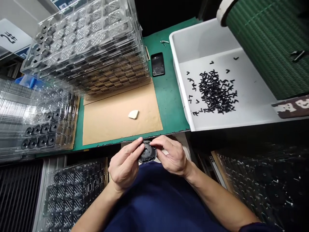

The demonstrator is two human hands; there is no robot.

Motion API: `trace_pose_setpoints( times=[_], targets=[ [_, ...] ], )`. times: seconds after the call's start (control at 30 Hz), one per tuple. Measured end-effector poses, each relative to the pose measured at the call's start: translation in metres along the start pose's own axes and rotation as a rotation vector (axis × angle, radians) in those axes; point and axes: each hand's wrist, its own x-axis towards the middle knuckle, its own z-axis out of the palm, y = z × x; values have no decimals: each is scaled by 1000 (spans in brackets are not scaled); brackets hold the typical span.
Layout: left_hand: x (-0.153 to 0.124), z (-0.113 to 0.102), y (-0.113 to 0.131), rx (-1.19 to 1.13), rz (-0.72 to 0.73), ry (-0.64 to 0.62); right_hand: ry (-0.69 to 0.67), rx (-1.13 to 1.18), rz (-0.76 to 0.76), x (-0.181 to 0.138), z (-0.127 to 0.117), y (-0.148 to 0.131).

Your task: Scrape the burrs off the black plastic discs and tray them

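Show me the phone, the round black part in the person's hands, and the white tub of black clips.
Phone point(158, 64), head view, on the middle of its dark face.
Round black part point(147, 154), head view, on its face between the fingers.
White tub point(199, 37), head view, on its far inner wall.

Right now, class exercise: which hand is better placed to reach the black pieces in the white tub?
Probably the right hand: it is nearer the white tub and its black pieces; the left hand is farther off. Both hold the black disc.
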Motion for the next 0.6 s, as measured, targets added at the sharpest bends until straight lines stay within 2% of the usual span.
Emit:
trace_pose_setpoints(
  times=[0.1,0.3,0.5,0.6],
  targets=[
    [3,5,6,-36,-33,-38,45,13,26,-6,-3,1],
    [5,15,18,28,91,-31,108,-10,-38,-15,-16,-8],
    [6,26,30,1,20,14,119,-19,-44,-23,-35,-14],
    [7,32,32,-22,49,-36,115,-33,-13,-30,-36,-9]
  ],
)
